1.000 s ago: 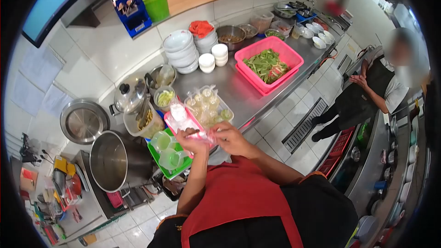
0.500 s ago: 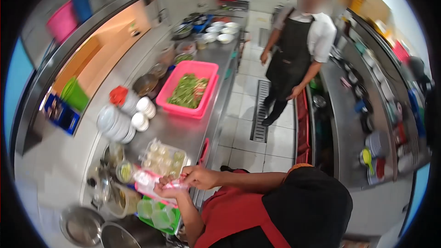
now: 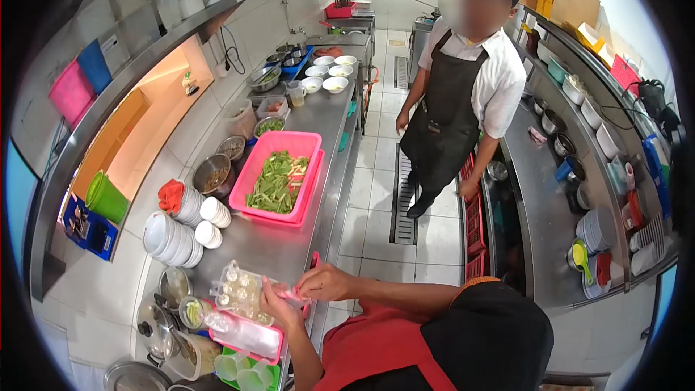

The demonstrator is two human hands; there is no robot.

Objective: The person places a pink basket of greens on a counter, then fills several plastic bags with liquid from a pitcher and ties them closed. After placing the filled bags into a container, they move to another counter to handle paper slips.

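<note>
In the head view, my left hand is at the counter's front edge, beside a clear plastic container of small pale rounded items. My right hand is just to its right, fingers pinched together. Between both hands is a small pink, partly see-through item, too small and covered to identify. Both hands appear closed on it. A pink tray holding clear plastic sits just below my left hand. Closer to me, clear plastic cups stand in a green tray.
A pink basin of cut green vegetables stands on the steel counter. Stacked white bowls and metal pots are at the left. A person in a dark apron stands in the aisle. Shelves of dishes line the right.
My hands have shifted slightly right relative to the trays, and my left palm has turned from facing up to more sideways. The view has shifted and sharpened.
</note>
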